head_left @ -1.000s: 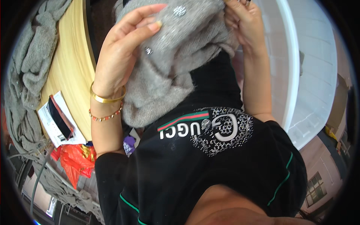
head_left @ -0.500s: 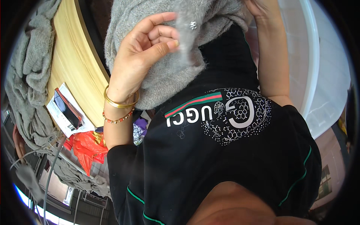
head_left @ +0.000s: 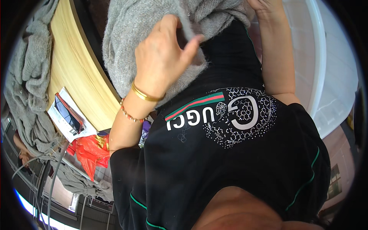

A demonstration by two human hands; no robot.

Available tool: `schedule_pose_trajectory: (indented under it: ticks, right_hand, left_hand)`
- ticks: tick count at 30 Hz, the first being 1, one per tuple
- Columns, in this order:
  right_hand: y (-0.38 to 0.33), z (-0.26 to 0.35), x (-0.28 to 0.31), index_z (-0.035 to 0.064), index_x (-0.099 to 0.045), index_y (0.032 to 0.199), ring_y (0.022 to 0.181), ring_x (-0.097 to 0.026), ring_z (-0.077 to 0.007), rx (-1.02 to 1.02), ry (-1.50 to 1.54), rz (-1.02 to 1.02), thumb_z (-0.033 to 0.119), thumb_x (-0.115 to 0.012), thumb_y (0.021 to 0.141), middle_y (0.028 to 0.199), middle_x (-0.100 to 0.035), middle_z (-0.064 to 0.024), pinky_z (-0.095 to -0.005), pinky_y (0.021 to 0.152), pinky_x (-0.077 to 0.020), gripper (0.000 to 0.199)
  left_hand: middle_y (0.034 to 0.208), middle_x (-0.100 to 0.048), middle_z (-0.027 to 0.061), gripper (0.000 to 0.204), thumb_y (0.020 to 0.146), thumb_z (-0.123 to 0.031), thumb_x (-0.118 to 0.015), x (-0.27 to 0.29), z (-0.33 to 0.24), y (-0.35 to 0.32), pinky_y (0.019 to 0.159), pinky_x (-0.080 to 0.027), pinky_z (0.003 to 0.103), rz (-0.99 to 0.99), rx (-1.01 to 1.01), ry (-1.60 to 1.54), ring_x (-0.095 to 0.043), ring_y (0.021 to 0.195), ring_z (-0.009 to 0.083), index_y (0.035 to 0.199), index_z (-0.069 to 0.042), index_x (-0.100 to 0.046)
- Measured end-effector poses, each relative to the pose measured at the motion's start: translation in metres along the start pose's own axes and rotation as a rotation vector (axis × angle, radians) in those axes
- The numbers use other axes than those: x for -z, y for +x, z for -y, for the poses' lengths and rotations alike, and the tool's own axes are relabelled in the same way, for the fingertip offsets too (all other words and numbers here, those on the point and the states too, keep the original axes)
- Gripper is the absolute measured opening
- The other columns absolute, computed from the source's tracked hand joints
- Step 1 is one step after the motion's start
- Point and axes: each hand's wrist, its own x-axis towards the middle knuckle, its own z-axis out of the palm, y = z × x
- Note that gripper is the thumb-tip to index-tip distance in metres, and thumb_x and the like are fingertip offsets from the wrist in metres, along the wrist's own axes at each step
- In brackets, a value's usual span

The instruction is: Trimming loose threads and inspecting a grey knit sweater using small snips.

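Observation:
A fuzzy grey knitted garment [head_left: 124, 42] lies in folds across my lap and runs past the upper edge. My left hand [head_left: 161, 50], with a gold bangle and a beaded bracelet at the wrist, is over the garment beside a raised edge of the knit. Its thumb stands apart from the bent fingers, and no cloth shows pinched between them. At the top edge, my right hand [head_left: 264, 4] is by the garment's right side. The frame cuts off most of its fingers, so its grip is hidden.
To the left is a light wooden table [head_left: 69, 46] with a phone [head_left: 69, 111] on white paper. More grey knitwear [head_left: 36, 69] is heaped beyond it. A red plastic bag [head_left: 92, 149] lies below the table. A large translucent white tub [head_left: 320, 69] stands at right.
My left hand has turned over and moved a little right, its thumb now away from the fingers. The cloth flap with a shiny bead it was holding has dropped from view.

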Motion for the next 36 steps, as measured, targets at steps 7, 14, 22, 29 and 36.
schedule_pose_trajectory:
  ticks: [7, 14, 22, 29, 36]
  right_hand:
    - [0.000, -0.003, 0.003, 0.0059, -0.067, 0.110, 0.045, -0.035, 0.0014, -0.013, 0.032, 0.011, 0.018, -0.061, 0.104, 0.062, -0.044, 0.0110, -0.0148, 0.039, -0.0272, 0.015]
    - [0.003, -0.008, 0.010, 0.0060, -0.066, 0.112, 0.046, -0.035, 0.0015, -0.004, 0.032, -0.011, 0.019, -0.061, 0.103, 0.063, -0.044, 0.0108, -0.0151, 0.040, -0.0279, 0.016]
    - [0.005, -0.014, 0.013, 0.0077, -0.066, 0.109, 0.045, -0.034, 0.0007, -0.027, 0.017, -0.047, 0.021, -0.062, 0.103, 0.061, -0.043, 0.0112, -0.0163, 0.039, -0.0259, 0.015]
    - [0.002, -0.012, 0.013, 0.0107, -0.065, 0.100, 0.044, -0.033, 0.0010, -0.048, -0.024, 0.003, 0.023, -0.063, 0.103, 0.060, -0.042, 0.0115, -0.0167, 0.039, -0.0246, 0.013]
    - [0.013, -0.029, 0.031, 0.0104, -0.066, 0.094, 0.045, -0.034, 0.0009, -0.064, 0.233, 0.221, 0.022, -0.065, 0.102, 0.060, -0.045, 0.0114, -0.0179, 0.040, -0.0224, 0.015]
  left_hand:
    - [0.090, -0.069, 0.0097, 0.017, 0.093, -0.013, -0.066, 0.021, 0.039, -0.011, 0.071, -0.051, 0.035, 0.052, 0.146, -0.595, -0.066, 0.077, 0.0232, 0.105, -0.002, -0.063]
    - [0.100, -0.067, -0.0033, 0.026, 0.099, -0.005, -0.062, 0.042, 0.062, -0.032, 0.084, -0.045, 0.020, 0.123, 0.540, -1.327, -0.060, 0.092, 0.0052, 0.125, -0.003, -0.060]
    - [0.112, -0.066, 0.0009, 0.038, 0.099, -0.005, -0.064, 0.048, 0.048, -0.044, 0.091, -0.046, 0.023, 0.122, 0.511, -1.435, -0.059, 0.103, 0.0061, 0.136, -0.001, -0.055]
    - [0.102, -0.067, 0.0043, 0.051, 0.096, -0.014, -0.073, 0.038, 0.042, -0.028, 0.067, -0.051, 0.024, 0.065, 0.257, -0.818, -0.064, 0.078, 0.0073, 0.142, -0.004, -0.052]
    - [0.088, -0.066, 0.0073, 0.041, 0.090, -0.021, -0.078, 0.041, 0.028, 0.012, 0.058, -0.051, 0.032, -0.156, -0.049, -0.212, -0.064, 0.062, 0.0181, 0.126, -0.008, -0.063]
